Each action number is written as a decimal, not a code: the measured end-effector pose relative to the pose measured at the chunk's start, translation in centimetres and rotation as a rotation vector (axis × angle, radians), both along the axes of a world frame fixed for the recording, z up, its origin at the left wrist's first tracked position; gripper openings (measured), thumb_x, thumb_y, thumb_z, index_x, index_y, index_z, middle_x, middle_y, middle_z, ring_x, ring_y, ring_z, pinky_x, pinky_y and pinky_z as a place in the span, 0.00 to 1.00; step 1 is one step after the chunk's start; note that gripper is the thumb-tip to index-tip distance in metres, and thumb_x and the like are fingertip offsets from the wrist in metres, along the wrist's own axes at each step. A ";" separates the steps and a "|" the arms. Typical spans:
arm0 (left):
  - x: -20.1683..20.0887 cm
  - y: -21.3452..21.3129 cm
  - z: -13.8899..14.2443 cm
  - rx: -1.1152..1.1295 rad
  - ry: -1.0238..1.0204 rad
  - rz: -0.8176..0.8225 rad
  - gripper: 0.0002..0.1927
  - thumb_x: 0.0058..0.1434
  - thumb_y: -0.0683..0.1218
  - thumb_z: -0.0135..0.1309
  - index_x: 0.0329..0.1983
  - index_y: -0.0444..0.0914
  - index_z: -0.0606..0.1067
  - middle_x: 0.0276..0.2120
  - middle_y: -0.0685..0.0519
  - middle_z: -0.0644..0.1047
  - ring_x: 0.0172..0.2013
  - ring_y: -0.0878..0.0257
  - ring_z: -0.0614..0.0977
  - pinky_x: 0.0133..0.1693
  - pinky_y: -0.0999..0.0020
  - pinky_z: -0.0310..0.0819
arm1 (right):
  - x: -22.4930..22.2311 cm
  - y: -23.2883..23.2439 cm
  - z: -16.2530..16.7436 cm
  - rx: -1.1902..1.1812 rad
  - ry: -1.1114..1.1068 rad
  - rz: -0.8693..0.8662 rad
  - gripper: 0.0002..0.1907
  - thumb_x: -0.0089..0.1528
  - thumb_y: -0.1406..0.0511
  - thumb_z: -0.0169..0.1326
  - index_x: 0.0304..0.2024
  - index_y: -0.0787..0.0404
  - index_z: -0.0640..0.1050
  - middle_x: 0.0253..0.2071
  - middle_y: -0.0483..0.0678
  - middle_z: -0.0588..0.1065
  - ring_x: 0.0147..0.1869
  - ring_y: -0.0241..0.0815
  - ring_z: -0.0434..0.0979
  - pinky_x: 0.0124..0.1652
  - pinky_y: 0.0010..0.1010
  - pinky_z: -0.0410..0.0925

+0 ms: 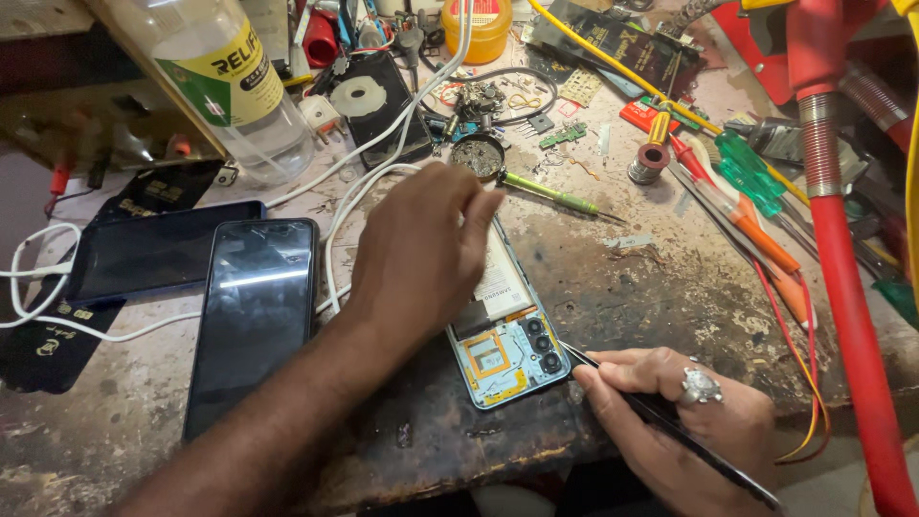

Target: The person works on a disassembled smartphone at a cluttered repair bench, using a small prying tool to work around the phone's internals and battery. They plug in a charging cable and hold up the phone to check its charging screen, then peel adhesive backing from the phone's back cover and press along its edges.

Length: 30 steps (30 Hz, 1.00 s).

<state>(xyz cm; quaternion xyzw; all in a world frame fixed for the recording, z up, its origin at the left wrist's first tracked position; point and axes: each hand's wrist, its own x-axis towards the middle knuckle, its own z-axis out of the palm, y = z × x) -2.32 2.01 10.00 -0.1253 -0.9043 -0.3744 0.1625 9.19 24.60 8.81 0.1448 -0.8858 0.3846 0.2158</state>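
Blue-framed phone [507,349] lies open, long axis running away from me; my left hand [421,254] presses flat on it, my right hand [684,421] pinches tweezers [670,421] at its near corner.

Views: a single one, from the head camera.
Position: above the table [670,287], worn on the person's head.
Facing: steeply downward and forward, towards the cluttered far edge.
Nearness: close, with both hands filling the lower middle of the frame.
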 end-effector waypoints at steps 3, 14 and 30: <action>0.5 0.1 0.5 -0.009 0.432 -0.072 0.27 0.58 0.50 0.59 0.58 0.31 0.73 0.58 0.34 0.72 0.61 0.37 0.71 0.60 0.43 0.64 | -0.1 -0.3 0.2 0.003 -0.044 -0.031 0.05 0.52 0.71 0.67 0.28 0.63 0.82 0.35 0.51 0.85 0.36 0.33 0.87 0.37 0.25 0.77; 3.5 -0.2 -2.1 -0.074 0.021 -0.564 0.23 0.52 0.64 0.64 0.46 0.48 0.83 0.59 0.49 0.77 0.72 0.41 0.62 0.65 0.21 0.31 | -0.6 -0.7 0.5 0.000 0.005 0.049 0.06 0.53 0.73 0.66 0.31 0.65 0.81 0.35 0.52 0.84 0.38 0.33 0.87 0.37 0.23 0.78; 3.8 -0.3 -2.6 -0.017 0.047 -0.492 0.47 0.47 0.65 0.70 0.64 0.40 0.68 0.64 0.44 0.73 0.73 0.44 0.62 0.69 0.28 0.37 | -0.6 -0.7 0.0 -0.104 -0.099 0.012 0.05 0.53 0.74 0.65 0.29 0.65 0.81 0.36 0.53 0.85 0.37 0.34 0.87 0.35 0.24 0.78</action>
